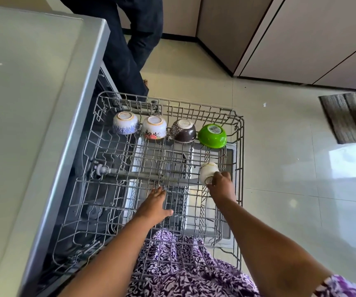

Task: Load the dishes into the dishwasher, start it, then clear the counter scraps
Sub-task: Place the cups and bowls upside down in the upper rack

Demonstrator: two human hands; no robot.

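The right hand (221,185) has its grip around a white cup (208,173) at the rack's (240,159) right side. The left hand (154,205) rests released on the rack wires. The green bowl (212,136) at the rack's far edge carries a label, not readable.

- Right hand (221,183) grips a white cup (208,172) over the rack (239,159).
- Left hand (154,205) rests flat on the wires.
- Four bowls (all upturned) (168,129) line the far edge.

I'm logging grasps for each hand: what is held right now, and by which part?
The right hand grips a white cup by its lower side. The left hand holds nothing.
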